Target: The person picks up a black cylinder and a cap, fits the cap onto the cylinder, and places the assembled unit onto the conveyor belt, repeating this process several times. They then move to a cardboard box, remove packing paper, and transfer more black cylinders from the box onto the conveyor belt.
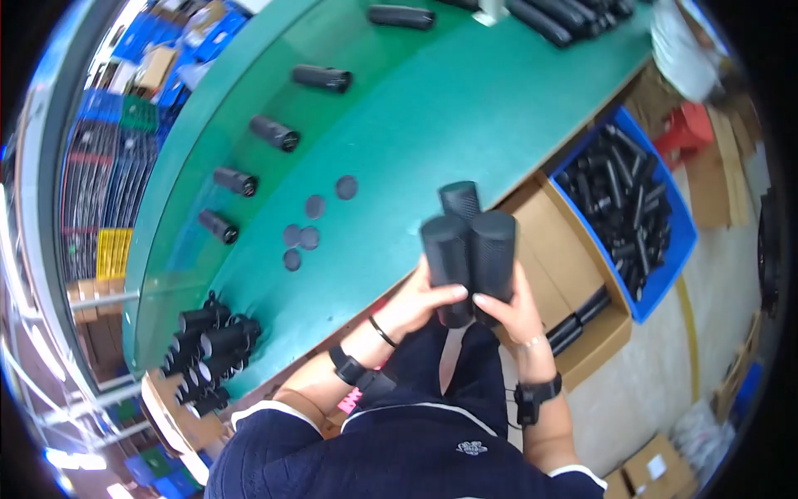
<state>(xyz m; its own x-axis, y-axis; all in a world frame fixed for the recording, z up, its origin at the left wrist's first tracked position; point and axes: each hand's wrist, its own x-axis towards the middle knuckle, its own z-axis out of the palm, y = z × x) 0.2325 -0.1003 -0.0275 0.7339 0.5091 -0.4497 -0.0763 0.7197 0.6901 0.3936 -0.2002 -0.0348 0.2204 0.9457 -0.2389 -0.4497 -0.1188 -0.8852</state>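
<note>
Three black textured cylinders (449,249) are bunched together upright in front of me, above the near edge of the green table. My left hand (416,303) is closed around their left side, thumb across the front. From the other side my right hand (515,314) grips the bunch, its thumb pressed on the right cylinder (494,249). A third cylinder (460,198) shows behind these two. Most of my fingers are hidden behind the bunch. Just right of my right hand is an open cardboard box (549,241) with a few black cylinders (579,320) at its near end.
On the green table (391,141) lie several dark round discs (314,206). Black tubes (322,78) are spaced along a green belt at the far left. Black parts (212,345) cluster at the table's left end. A blue bin (672,249) of black pieces stands right of the box.
</note>
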